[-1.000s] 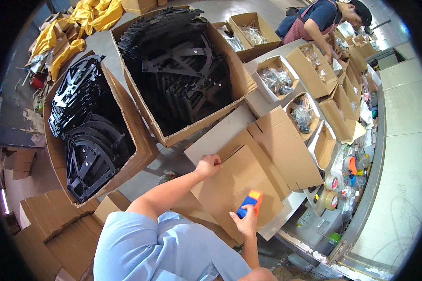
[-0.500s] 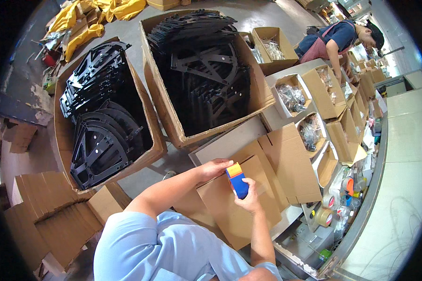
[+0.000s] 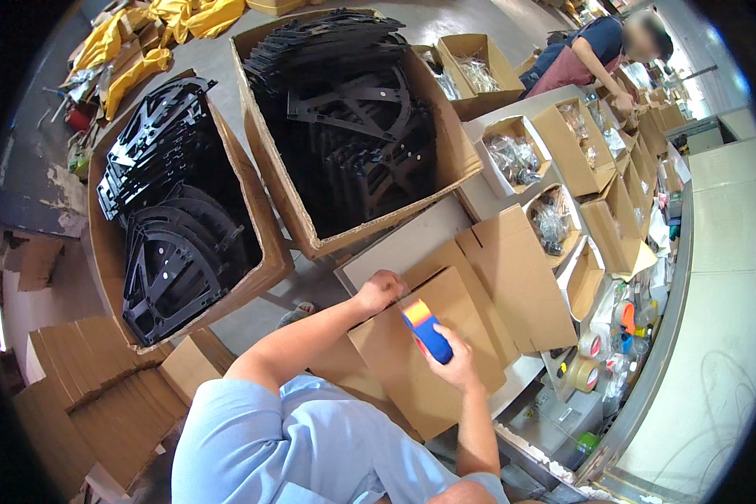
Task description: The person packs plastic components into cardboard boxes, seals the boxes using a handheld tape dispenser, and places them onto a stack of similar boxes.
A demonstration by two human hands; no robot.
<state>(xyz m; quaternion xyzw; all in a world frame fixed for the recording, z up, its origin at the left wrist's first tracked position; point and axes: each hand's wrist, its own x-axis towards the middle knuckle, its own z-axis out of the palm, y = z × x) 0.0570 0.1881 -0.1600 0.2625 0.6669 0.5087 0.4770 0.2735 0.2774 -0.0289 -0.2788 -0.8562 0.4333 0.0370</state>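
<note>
My right hand (image 3: 450,359) is wrapped round a blue tape dispenser (image 3: 433,339) with an orange-yellow end. The dispenser is tilted over the brown cardboard box (image 3: 433,395), its bright end toward the box's far left edge. Just beyond that end, my left hand (image 3: 380,291) is closed, its fingertips pinched and a little blurred. A faint strip seems to run from these fingers to the dispenser, too thin to make out surely. The box has an upright flap (image 3: 521,277) spread out to the right.
Two large cartons (image 3: 279,252) of black plastic frames (image 3: 353,105) stand at the far left. Small boxes (image 3: 575,155) of bagged parts line the right, where another person (image 3: 584,55) reaches in. Tape rolls (image 3: 583,375) lie at the bench edge. Folded cardboard (image 3: 101,403) lies at lower left.
My left hand has drawn slightly away from the dispenser's bright end, its fingers now curled in. The dispenser has tipped in my right hand. The other person's arm has shifted.
</note>
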